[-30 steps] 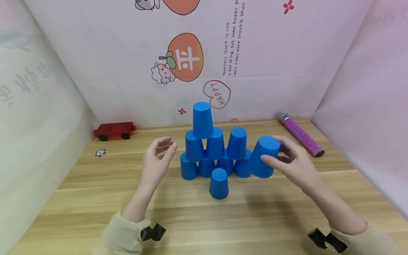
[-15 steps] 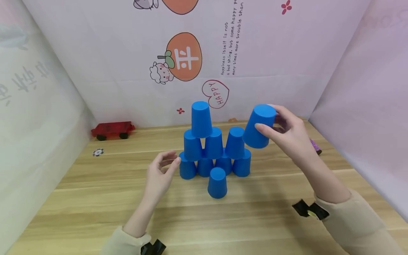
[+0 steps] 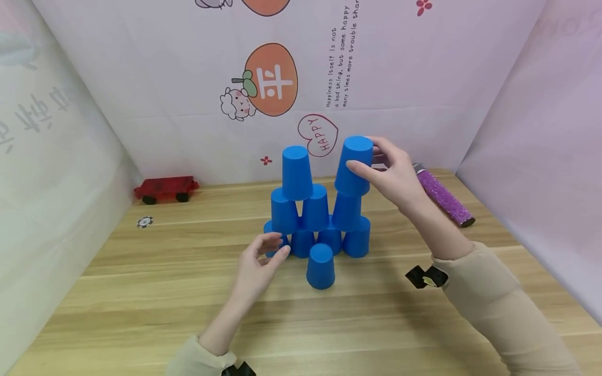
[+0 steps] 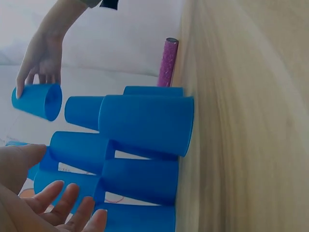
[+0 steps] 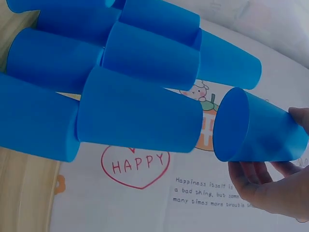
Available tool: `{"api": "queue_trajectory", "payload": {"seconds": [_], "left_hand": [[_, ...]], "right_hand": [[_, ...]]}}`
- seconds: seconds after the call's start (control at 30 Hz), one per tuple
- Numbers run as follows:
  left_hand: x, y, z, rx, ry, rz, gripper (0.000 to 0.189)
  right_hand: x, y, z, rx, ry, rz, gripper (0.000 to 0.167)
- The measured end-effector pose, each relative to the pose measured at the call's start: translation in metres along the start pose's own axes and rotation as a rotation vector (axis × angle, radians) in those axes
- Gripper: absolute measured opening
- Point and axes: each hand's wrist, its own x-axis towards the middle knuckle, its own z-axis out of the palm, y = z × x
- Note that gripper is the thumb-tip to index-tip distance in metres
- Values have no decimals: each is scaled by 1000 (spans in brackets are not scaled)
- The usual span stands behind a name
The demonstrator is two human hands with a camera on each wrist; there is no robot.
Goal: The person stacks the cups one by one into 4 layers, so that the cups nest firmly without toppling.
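Observation:
My right hand (image 3: 392, 172) grips an upside-down blue cup (image 3: 354, 166) by its side, high over the right end of a cup stack. In the right wrist view, a gap shows between this held cup (image 5: 263, 126) and the second-row cup (image 5: 142, 111) below it. Several blue cups form the bottom row; three stand on them, and one top cup (image 3: 297, 173) sits on the left pair. My left hand (image 3: 261, 266), fingers loosely bent and holding nothing, hovers by the bottom-left cup, partly covering it. A single cup (image 3: 321, 266) stands in front of the stack.
A purple glittery microphone (image 3: 444, 196) lies at the right rear of the wooden table (image 3: 155, 303). At the left rear stand a red toy car (image 3: 166, 189) and a poker chip (image 3: 145, 222). A printed white sheet (image 3: 188, 136) hangs behind.
My right hand has raised its cup from beside the bottom row and carried it left, over the right second-row cup. My left hand has moved right, closer to the stack.

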Motion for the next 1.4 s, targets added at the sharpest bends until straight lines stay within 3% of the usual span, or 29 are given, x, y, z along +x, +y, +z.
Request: {"api": "queue_trajectory", "payload": {"seconds": [0.43, 0.77, 1.07, 1.4], "left_hand": [[-4, 0, 22, -13, -128, 7, 54], [-7, -5, 31, 16, -257, -54, 69], [-2, -5, 38, 54, -283, -46, 72], [2, -6, 48, 34, -305, -52, 69]], "right_hand": [[14, 7, 25, -31, -48, -45, 56], [15, 12, 33, -37, -87, -25, 56], [15, 15, 34, -29, -94, -19, 57], [15, 15, 35, -43, -94, -19, 57]]}}
